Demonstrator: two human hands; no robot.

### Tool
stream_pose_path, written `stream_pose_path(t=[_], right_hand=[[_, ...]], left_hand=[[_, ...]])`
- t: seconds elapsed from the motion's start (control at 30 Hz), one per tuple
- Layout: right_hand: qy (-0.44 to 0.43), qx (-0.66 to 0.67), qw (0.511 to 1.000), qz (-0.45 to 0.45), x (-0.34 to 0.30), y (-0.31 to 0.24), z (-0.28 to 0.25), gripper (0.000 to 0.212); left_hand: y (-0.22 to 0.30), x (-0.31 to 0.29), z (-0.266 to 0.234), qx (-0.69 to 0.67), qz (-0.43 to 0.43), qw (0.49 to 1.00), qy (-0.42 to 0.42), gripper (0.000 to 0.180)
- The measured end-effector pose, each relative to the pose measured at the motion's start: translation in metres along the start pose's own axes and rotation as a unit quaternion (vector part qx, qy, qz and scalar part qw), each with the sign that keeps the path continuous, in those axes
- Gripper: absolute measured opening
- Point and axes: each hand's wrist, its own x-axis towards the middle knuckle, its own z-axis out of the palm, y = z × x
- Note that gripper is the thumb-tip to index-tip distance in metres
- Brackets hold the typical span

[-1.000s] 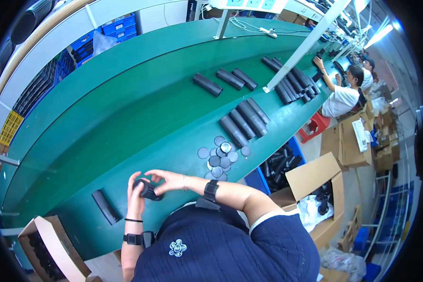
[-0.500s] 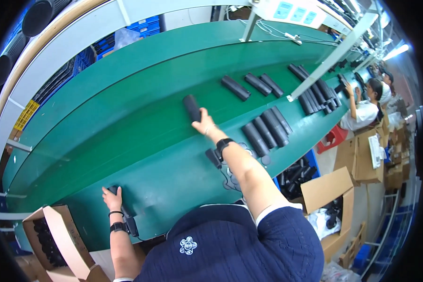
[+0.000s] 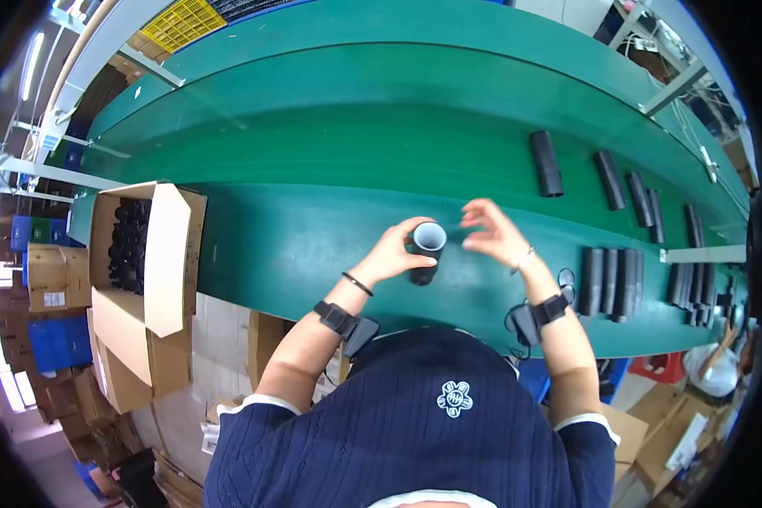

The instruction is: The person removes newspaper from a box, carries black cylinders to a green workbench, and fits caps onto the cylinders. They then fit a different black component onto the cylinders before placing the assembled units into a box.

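Note:
Near the middle of the green bench, my left hand [image 3: 395,254] is closed round a black tube [image 3: 427,256]. Its round open end faces up and shows a pale grey inside. To the right of that tube hovers my right hand [image 3: 497,234], fingers apart and holding nothing. Farther off to the right, a black cylinder [image 3: 546,163] lies alone on the green belt [image 3: 356,144]. A row of black cylinders [image 3: 610,284] lies on the bench to the right, with small round discs [image 3: 565,278] beside it.
An open cardboard box [image 3: 168,262] holding many small black parts stands at the bench's left end. More black cylinders [image 3: 643,199] lie on the belt at right. Upright metal posts [image 3: 676,87] rise beyond it. A person's arm [image 3: 720,349] shows at the far right.
My right hand has let go of the black cylinder on the belt and come back toward me. My left hand has brought its tube to the middle. The view has turned left.

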Motion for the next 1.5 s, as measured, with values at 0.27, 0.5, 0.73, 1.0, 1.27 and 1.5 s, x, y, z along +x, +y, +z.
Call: stream_pose_path(t=[0.27, 0.5, 0.73, 1.0, 1.27, 1.5], right_hand=[[0.029, -0.067, 0.996, -0.059, -0.037, 0.020, 0.052, 0.030], [0.052, -0.113, 0.990, -0.070, -0.052, 0.013, 0.063, 0.036], [0.031, -0.215, 0.971, -0.102, -0.051, 0.013, 0.057, 0.048], [0.138, -0.071, 0.984, -0.088, -0.061, 0.020, 0.052, 0.050], [0.297, -0.515, 0.760, 0.263, -0.103, 0.111, -0.021, 0.055], [0.311, -0.498, 0.786, 0.194, -0.111, 0.129, -0.037, 0.048]], left_hand=[[-0.008, -0.017, 0.029, 0.066, 0.079, 0.995, 0.005, 0.077], [-0.005, -0.029, 0.027, 0.209, 0.168, 0.963, -0.012, 0.047], [-0.004, -0.020, 0.020, 0.224, 0.190, 0.956, 0.011, 0.032], [-0.004, -0.019, 0.022, 0.235, 0.180, 0.955, -0.020, 0.030], [-0.002, -0.031, 0.034, 0.265, 0.230, 0.936, 0.001, 0.030], [-0.013, -0.016, 0.037, 0.145, 0.091, 0.984, -0.055, 0.073]])
